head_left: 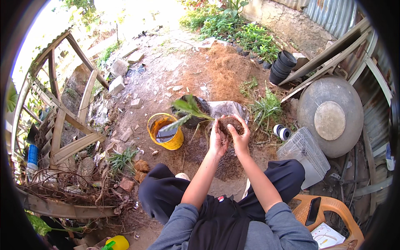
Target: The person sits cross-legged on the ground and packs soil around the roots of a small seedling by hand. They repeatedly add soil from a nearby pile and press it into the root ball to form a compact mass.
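Observation:
My left hand (218,139) and my right hand (240,136) are cupped around a clump of dark soil (227,124), my right thumb lying over it. Both hands are soiled. A plant with long green leaves (189,108) leans out leftward from the clump. Just behind my hands are a dark bag or pot (193,121), partly hidden by the leaves, and a pale sack (223,107). A yellow bucket (174,142) holding dark liquid stands to the left.
Stacked black pots (283,66), white-and-black rolls (281,131), a clear crate (303,162) and a round grey disc (329,96) are at right. An orange chair (350,223) holds a phone (313,210). Broken timbers (58,133) and rubble (118,68) line the left. Seedlings (258,43) grow beyond.

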### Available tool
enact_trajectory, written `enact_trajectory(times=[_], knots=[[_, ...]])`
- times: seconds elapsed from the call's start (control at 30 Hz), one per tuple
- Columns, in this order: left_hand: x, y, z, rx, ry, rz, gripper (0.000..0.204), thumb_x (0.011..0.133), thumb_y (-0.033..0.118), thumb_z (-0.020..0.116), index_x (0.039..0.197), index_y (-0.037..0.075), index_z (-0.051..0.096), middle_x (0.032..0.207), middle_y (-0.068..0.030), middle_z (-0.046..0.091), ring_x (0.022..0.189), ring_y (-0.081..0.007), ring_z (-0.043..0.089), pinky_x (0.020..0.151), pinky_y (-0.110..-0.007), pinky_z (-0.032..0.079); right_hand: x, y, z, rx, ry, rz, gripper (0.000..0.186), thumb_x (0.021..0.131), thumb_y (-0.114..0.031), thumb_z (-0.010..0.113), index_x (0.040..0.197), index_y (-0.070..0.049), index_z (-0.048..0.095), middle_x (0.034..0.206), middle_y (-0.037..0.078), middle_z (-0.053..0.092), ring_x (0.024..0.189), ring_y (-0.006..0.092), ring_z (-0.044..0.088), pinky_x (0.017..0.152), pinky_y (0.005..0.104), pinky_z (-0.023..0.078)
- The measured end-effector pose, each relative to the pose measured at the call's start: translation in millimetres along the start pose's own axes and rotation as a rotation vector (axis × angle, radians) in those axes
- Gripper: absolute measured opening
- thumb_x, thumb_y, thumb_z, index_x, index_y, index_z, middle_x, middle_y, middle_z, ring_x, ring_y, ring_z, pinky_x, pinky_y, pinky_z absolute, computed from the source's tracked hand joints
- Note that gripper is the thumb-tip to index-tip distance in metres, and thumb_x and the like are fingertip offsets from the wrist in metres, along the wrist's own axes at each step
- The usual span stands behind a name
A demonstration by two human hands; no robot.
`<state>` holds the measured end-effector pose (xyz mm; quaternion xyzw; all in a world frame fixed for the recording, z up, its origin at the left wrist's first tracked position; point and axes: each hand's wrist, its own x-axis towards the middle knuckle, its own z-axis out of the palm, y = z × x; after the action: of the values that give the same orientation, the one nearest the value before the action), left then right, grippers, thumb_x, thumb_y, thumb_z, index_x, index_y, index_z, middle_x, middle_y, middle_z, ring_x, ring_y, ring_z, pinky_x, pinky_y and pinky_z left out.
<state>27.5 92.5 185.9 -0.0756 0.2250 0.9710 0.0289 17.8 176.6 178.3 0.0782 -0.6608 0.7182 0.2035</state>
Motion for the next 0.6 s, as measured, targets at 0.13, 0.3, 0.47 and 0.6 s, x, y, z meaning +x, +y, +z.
enact_trajectory(times=[0.13, 0.3, 0.47, 0.6], knots=[[10, -7, -11, -0.021, 0.029, 0.111, 0.047, 0.097, 0.042, 0.04, 0.128, 0.007, 0.043, 0.127, -0.0101, 0.052, 0.121, -0.0252, 0.046, 0.105, -0.041, 0.035, -17, -3, 6, 0.08, -0.03, 0.117, 0.043, 0.076, -0.01, 0.073, 0.116, -0.001, 0.06, 0.116, 0.011, 0.062, 0.111, 0.0219, 0.055, 0.099, 0.0372, 0.04], [22, -7, -38, -0.198, -0.068, 0.057, 0.041, 0.095, 0.037, 0.041, 0.123, 0.008, 0.049, 0.133, -0.0095, 0.05, 0.126, -0.0298, 0.043, 0.107, -0.045, 0.034, -20, -33, 8, -0.331, -0.23, -0.39, 0.037, 0.08, -0.014, 0.067, 0.114, -0.001, 0.061, 0.113, 0.015, 0.061, 0.113, 0.0308, 0.055, 0.098, 0.0401, 0.041], [17, -9, -49, -0.242, -0.339, -0.006, 0.049, 0.095, 0.04, 0.04, 0.129, 0.006, 0.048, 0.136, -0.0117, 0.047, 0.131, -0.0316, 0.036, 0.11, -0.044, 0.03, -5, -47, 0, -0.64, -0.512, -0.663, 0.037, 0.081, -0.024, 0.063, 0.111, -0.003, 0.064, 0.116, 0.013, 0.061, 0.113, 0.0313, 0.055, 0.101, 0.0428, 0.039], [14, -3, -40, -0.379, -0.305, -0.135, 0.05, 0.094, 0.041, 0.038, 0.127, 0.006, 0.05, 0.134, -0.0131, 0.048, 0.13, -0.0321, 0.039, 0.11, -0.043, 0.03, -6, -37, 3, -0.477, -0.451, -0.64, 0.029, 0.08, -0.008, 0.061, 0.108, 0.0, 0.063, 0.11, 0.016, 0.062, 0.11, 0.0337, 0.055, 0.097, 0.0416, 0.042]])
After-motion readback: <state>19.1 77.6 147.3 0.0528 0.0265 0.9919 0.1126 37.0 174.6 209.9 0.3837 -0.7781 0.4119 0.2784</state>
